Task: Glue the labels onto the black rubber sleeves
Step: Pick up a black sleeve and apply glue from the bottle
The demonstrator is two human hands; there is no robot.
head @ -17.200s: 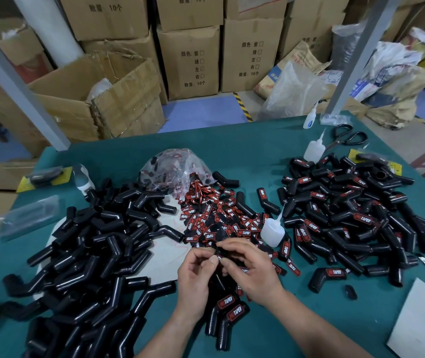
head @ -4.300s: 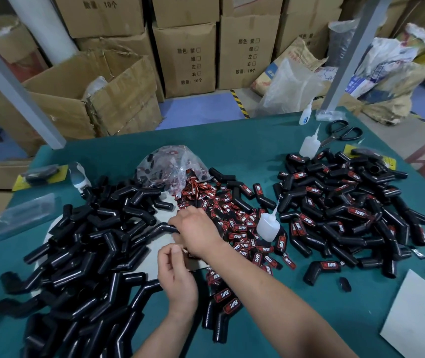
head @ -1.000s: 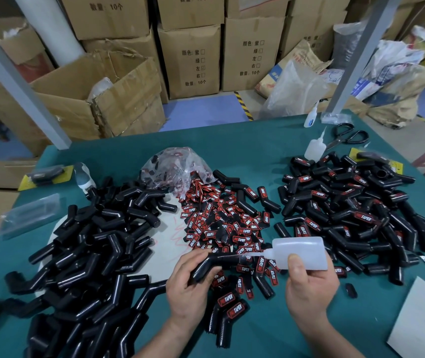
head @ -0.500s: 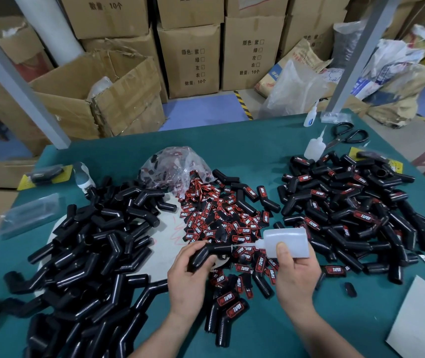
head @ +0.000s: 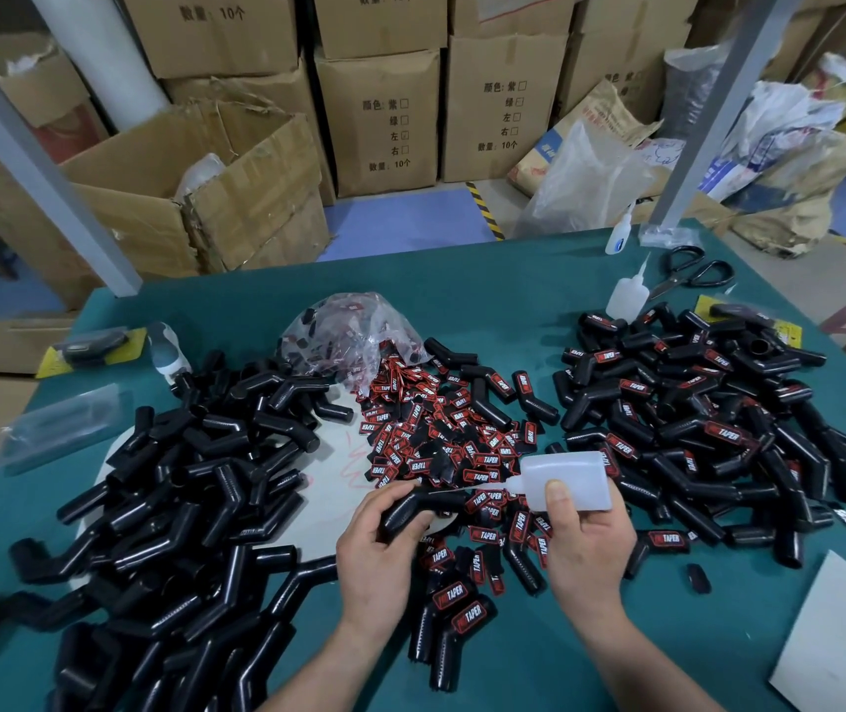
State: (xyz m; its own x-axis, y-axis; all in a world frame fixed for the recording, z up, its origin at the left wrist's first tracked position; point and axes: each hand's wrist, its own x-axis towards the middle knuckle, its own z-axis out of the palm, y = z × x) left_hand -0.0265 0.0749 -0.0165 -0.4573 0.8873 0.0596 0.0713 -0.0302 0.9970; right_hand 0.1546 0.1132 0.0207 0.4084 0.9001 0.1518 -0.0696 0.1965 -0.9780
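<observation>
Left hand [head: 377, 555] grips black rubber sleeve [head: 413, 508]; right hand [head: 588, 544] squeezes glue bottle [head: 565, 477], nozzle touching sleeve, above label pile [head: 436, 434].

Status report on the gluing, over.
Left hand grips bare sleeve. Right hand holds glue bottle, nozzle at sleeve. Loose labels piled just beyond, nothing between.

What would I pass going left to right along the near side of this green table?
Pile of plain black sleeves → left hand gripping one sleeve → right hand holding the glue bottle → pile of labelled sleeves → white sheet.
</observation>
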